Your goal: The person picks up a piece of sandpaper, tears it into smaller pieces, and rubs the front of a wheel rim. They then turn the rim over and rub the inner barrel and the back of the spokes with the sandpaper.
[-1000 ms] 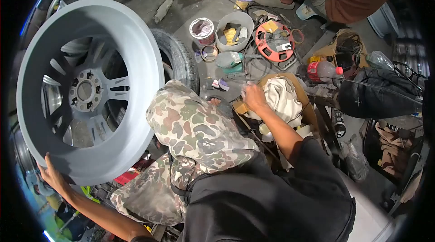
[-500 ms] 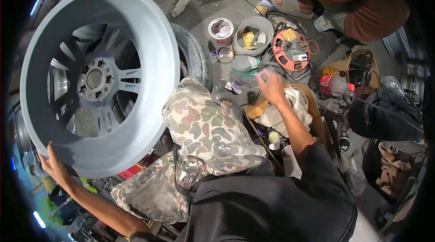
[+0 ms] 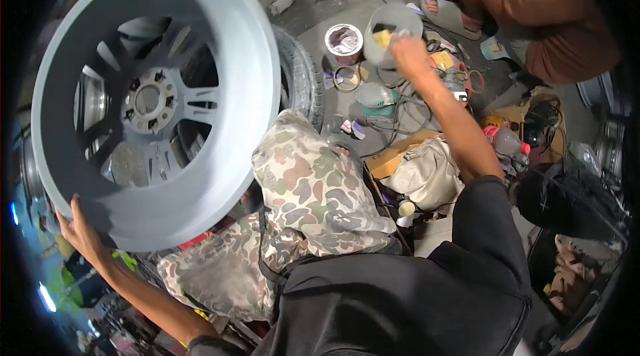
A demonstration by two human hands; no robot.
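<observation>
A large grey alloy wheel rim [image 3: 250,123] stands tilted on the left, its hollow barrel and spokes facing me. My left hand [image 3: 81,236] grips its lower left edge, thumb over the lip. At the back, my right hand [image 3: 412,59] reaches over a grey bucket [image 3: 381,57]. Its fingers are blurred and turned away, so I cannot tell what they hold. A yellow piece [image 3: 382,39] shows inside the bucket beside the fingertips. Left of the bucket stands an open can [image 3: 344,44] with pale residue, and a roll of tape [image 3: 347,79] lies below it.
A tyre [image 3: 300,76] lies behind the rim. Near my right forearm are a plastic bottle [image 3: 377,96], cables and a box with pale cloth [image 3: 427,173]. Another person [image 3: 560,16] squats at the upper right. A dark cap [image 3: 567,203] lies on the right.
My right hand has moved up and away from me, from above the cloth box to the bucket. My left hand keeps its hold on the rim. The view has shifted slightly.
</observation>
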